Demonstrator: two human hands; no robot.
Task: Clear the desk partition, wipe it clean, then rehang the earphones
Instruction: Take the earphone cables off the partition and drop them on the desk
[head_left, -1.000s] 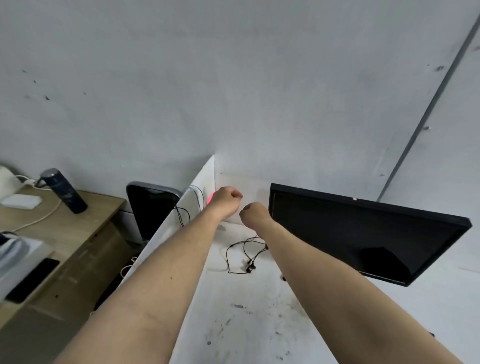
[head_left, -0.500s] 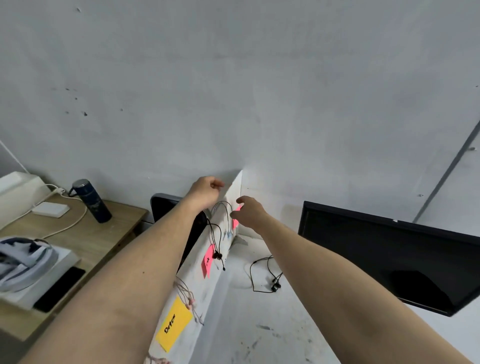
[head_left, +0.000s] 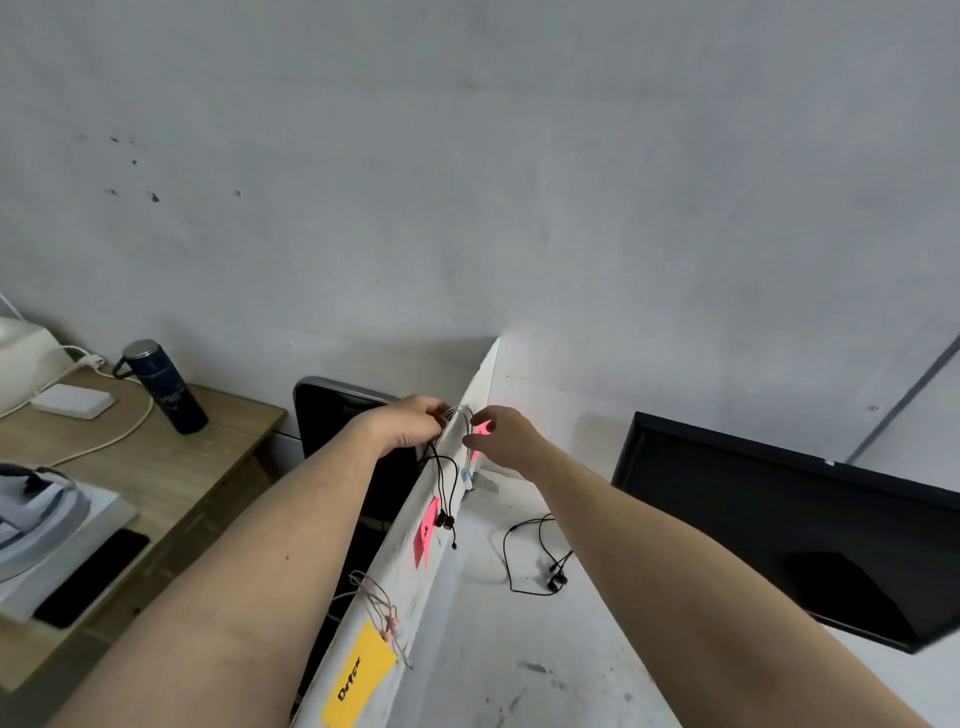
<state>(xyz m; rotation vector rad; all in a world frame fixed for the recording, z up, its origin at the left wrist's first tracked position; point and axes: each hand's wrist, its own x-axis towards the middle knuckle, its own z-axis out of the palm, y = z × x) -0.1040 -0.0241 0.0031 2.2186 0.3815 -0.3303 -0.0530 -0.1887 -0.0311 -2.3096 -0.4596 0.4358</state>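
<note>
A white desk partition runs from the near edge up to the wall. My left hand and my right hand meet at its top edge, both pinching a pale earphone cable draped over it. Just below hang black earphones and a light blue pair. A pinkish earphone set hangs lower down. Pink sticky notes and a yellow sticky note are stuck on the partition. Another black earphone set lies on the white desk.
A black monitor stands at the right on the stained white desk. Behind the partition is another dark monitor. The wooden desk at left carries a dark flask, a white box, cables and a phone.
The view shifted, bringing the partition's face into sight. Both hands moved from in front of the far corner to the partition's top edge and closed on the pale cable.
</note>
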